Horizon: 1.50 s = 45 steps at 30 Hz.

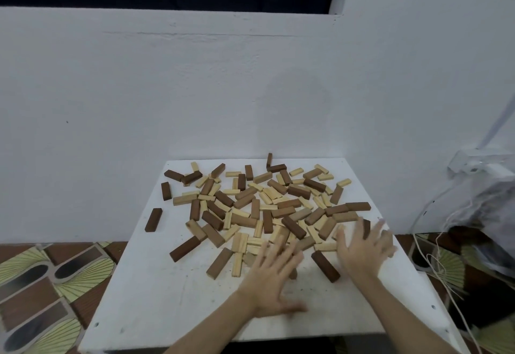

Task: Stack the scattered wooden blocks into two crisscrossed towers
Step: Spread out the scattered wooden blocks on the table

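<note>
Several wooden blocks [250,209], dark brown, mid brown and pale, lie scattered flat across the far half of a white table [156,292]. No tower stands. My left hand [271,278] is spread flat with straight fingers over the near edge of the pile, blurred by motion. My right hand [362,248] is also spread open over the blocks at the pile's right side, blurred too. Neither hand holds a block. A dark block [325,266] lies between the two hands. One dark block [153,220] lies apart at the table's left edge.
A white wall [195,89] rises right behind the table. Patterned floor tiles [41,284] show at the left. At the right are a plastic-wrapped object [485,200] and loose cords [443,270] close to the table's right edge.
</note>
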{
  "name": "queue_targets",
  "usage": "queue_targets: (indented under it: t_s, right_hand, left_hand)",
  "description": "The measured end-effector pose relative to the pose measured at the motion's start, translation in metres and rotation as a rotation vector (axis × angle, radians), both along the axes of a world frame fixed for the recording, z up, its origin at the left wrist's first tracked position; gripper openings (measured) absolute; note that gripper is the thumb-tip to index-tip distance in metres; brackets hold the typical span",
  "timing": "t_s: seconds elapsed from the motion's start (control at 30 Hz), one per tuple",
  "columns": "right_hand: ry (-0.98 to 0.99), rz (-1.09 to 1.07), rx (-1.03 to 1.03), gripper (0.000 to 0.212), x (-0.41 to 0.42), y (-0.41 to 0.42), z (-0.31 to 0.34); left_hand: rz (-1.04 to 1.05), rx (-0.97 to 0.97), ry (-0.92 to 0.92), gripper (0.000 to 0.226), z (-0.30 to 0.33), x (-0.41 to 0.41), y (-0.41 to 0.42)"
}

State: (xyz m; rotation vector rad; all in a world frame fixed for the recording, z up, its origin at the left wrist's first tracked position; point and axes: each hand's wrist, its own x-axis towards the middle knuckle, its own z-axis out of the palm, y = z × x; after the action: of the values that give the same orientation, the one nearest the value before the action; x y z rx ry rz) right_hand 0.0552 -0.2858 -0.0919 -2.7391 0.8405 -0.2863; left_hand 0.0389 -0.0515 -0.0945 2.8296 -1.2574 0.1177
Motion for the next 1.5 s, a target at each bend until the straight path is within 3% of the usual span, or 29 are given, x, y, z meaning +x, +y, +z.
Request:
queue_targets:
  t_s: [0.13,0.3,0.4,0.47,0.6,0.73,0.8,0.87,0.97,1.07,1.23,1.3,1.4,1.5]
  right_hand:
    - [0.026,-0.101,0.156,0.076,0.0,-0.024,0.0]
    - [-0.056,0.203,0.366,0.067,0.011,-0.016,0.0]
    - [-0.103,0.188,0.252,0.066,0.019,-0.008,0.002]
    - [-0.066,0.142,0.149,0.069,0.029,-0.011,0.005]
    - [0.032,0.052,0.162,0.074,0.06,-0.027,0.017]
    - [0.106,-0.03,0.219,0.074,0.085,-0.041,0.02]
    - [0.146,-0.032,0.287,0.074,0.1,-0.047,0.019]
    - [0.198,0.039,0.288,0.071,0.109,-0.046,0.021]
    - [0.267,0.251,0.179,0.06,0.121,-0.036,0.018]
    - [0.175,0.324,0.265,0.062,0.125,-0.022,0.014]
    - [0.105,0.337,0.054,0.061,0.12,0.011,0.0]
    - [0.055,0.301,0.003,0.065,0.126,0.011,0.0]
    - [0.058,0.263,0.027,0.072,0.15,-0.009,0.006]
    - [0.014,0.163,0.088,0.072,0.179,-0.028,0.013]
  left_hand:
    - [0.064,0.114,0.021,0.089,-0.004,0.005,0.001]
    - [0.201,0.073,0.162,0.098,0.0,0.026,0.004]
    - [0.217,0.071,0.082,0.091,0.011,0.042,0.007]
    - [0.282,-0.037,0.035,0.087,0.023,0.061,0.02]
    - [0.817,-0.343,0.149,0.075,0.034,0.114,0.085]
    - [1.237,-0.313,0.329,0.075,0.031,0.141,0.157]
    - [1.347,-0.389,0.429,0.076,0.027,0.145,0.175]
    - [1.31,-0.374,0.447,0.071,0.022,0.149,0.183]
    - [1.079,-0.297,0.427,0.065,0.011,0.163,0.179]
    - [0.958,-0.331,0.437,0.077,0.006,0.169,0.158]
    - [0.849,-0.475,0.395,0.077,0.006,0.17,0.126]
    - [0.872,-0.52,0.325,0.082,0.009,0.179,0.128]
    - [1.073,-0.586,0.229,0.066,0.017,0.204,0.147]
    - [1.225,-0.551,0.262,0.065,0.02,0.237,0.173]
